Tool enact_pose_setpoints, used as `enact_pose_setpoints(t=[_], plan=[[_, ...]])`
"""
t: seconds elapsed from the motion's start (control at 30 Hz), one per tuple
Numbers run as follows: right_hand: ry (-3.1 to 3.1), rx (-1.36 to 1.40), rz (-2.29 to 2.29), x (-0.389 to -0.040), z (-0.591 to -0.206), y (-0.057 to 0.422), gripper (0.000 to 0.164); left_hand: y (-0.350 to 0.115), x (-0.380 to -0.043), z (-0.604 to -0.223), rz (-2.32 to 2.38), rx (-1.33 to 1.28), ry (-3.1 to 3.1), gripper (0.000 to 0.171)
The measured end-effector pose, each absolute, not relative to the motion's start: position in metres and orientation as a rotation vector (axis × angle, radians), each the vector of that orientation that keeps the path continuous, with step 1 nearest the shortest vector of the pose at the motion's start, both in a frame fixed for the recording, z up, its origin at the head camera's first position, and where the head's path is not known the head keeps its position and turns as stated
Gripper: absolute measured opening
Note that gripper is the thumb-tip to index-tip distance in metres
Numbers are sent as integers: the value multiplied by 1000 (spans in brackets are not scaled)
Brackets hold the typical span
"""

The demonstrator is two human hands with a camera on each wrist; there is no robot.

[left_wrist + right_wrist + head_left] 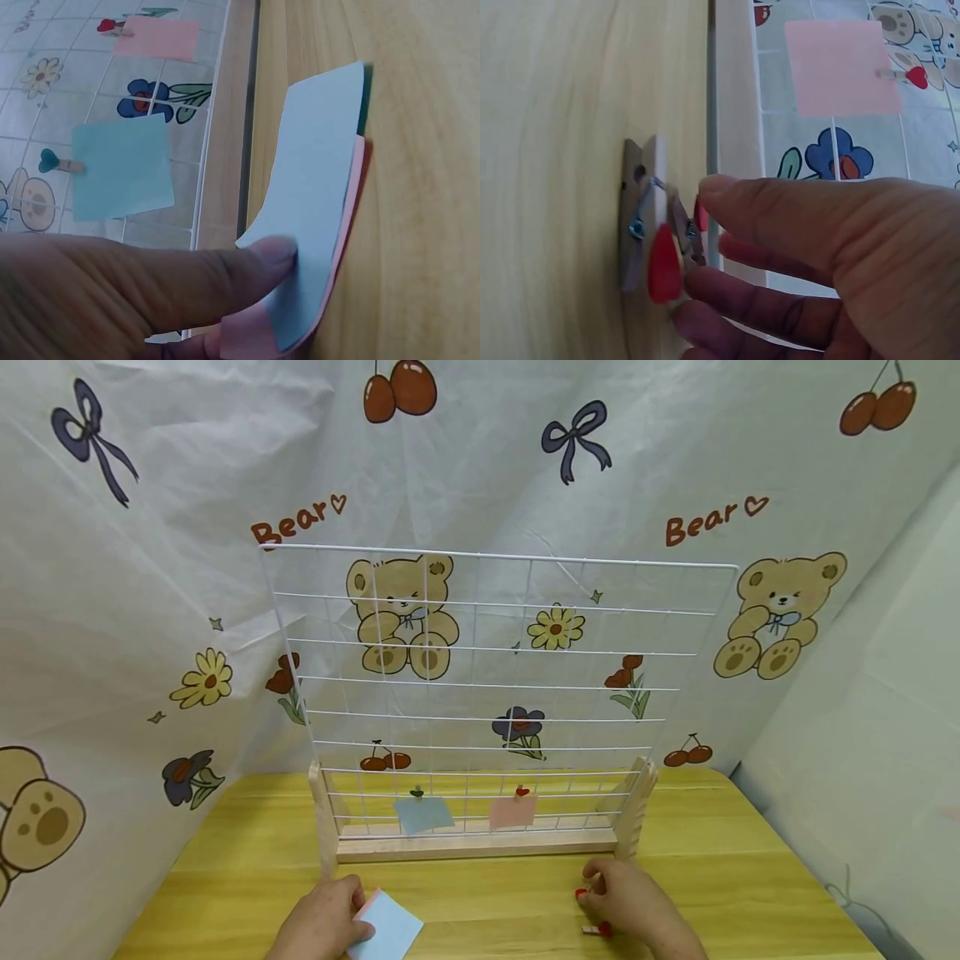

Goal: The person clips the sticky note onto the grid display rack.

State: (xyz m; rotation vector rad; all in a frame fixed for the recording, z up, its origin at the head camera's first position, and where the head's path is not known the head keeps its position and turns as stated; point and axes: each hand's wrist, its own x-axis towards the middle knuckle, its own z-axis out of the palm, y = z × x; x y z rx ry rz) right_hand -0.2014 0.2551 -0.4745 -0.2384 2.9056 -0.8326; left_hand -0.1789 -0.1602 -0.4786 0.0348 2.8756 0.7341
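Observation:
My left hand (pixel 318 922) pinches a light blue paper sheet (pixel 319 165) together with a pink sheet (pixel 247 330) beneath it, the thumb pressing on the blue face. At the right, my right hand (pixel 633 897) has its thumb and fingers around a small wooden clothespin (pixel 684 225) with a red heart, partly hidden by the thumb. A second red-heart clothespin (pixel 641 217) lies on the table beside those fingers. On the white wire grid (pixel 480 747), a green-heart clip (pixel 417 792) holds a blue note (pixel 423 816) and a red-heart clip (pixel 522 791) holds a pink note (pixel 512 812).
The grid stands upright in a wooden base (pixel 476 846) with a post at each end. Under it is a yellow wood-grain table (pixel 480 902). A white cloth (pixel 480 510) printed with bears, bows and flowers hangs behind and to the left.

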Motion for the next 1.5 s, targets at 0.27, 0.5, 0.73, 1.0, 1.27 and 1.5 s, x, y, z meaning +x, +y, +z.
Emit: enact_pose_setpoints(t=[0.27,0.5,0.73,1.0,1.27,1.5], plan=[[2925,-210,-826,-199,-475,250,26,-162,-181,-482,720,103,2948,22],[2931,-215,-798,-201,-476,248,23,-161,-180,-481,680,116,3022,15],[2930,-205,-778,-201,-476,247,21,-154,-176,-477,697,97,3021,28],[2986,-171,-702,-202,-475,245,19,-146,-179,-477,640,25,2874,36],[3031,-230,-652,-199,-476,246,16,-148,-179,-478,655,36,2904,36],[2982,-261,-733,-200,-478,248,17,-148,-179,-480,683,39,2921,36]])
